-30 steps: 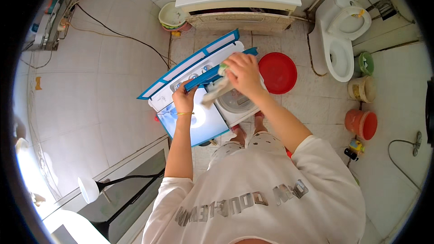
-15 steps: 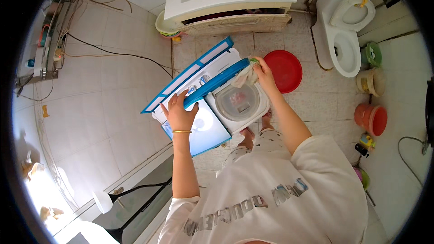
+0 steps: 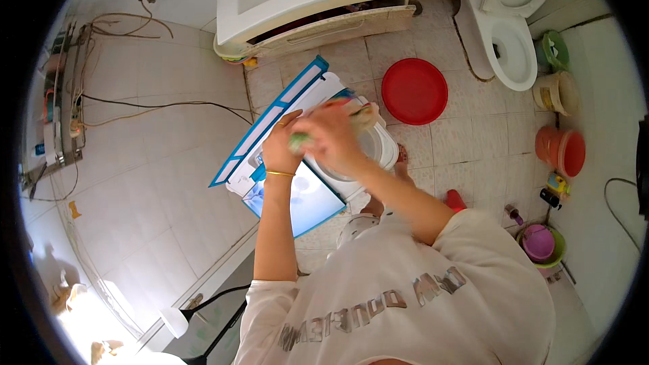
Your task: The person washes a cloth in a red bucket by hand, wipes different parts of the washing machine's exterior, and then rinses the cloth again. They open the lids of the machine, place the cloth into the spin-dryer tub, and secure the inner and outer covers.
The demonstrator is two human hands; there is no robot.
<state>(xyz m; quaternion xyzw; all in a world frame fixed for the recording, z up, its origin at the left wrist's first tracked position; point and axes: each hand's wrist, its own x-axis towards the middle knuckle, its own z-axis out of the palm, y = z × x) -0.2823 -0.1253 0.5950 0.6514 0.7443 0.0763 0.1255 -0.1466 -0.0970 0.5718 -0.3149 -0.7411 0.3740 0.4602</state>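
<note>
A twin-tub washing machine (image 3: 389,152) with blue trim stands in front of me, its round tub uncovered on the right and a pale blue lid (image 3: 304,199) lying over its left side. My left hand (image 3: 278,145) is closed round the raised blue-edged lid (image 3: 257,173), its fingers partly covered by the right hand. Blurred by motion, my right hand (image 3: 331,136) grips a green and whitish cloth (image 3: 300,140) over the raised lid, close against the left hand. Part of the cloth sticks out beyond the knuckles.
A red basin (image 3: 414,91) lies on the tiled floor beyond the machine. Ahead are a white sink (image 3: 284,0) and an open drawer (image 3: 318,35). Along the right stand a toilet (image 3: 514,54), buckets (image 3: 564,150) and a purple basin (image 3: 539,242). A loose cable (image 3: 169,103) hangs at the left wall.
My right hand has swung left with the cloth, from the lid's far right end to beside my left hand. The whole view has shifted a little.
</note>
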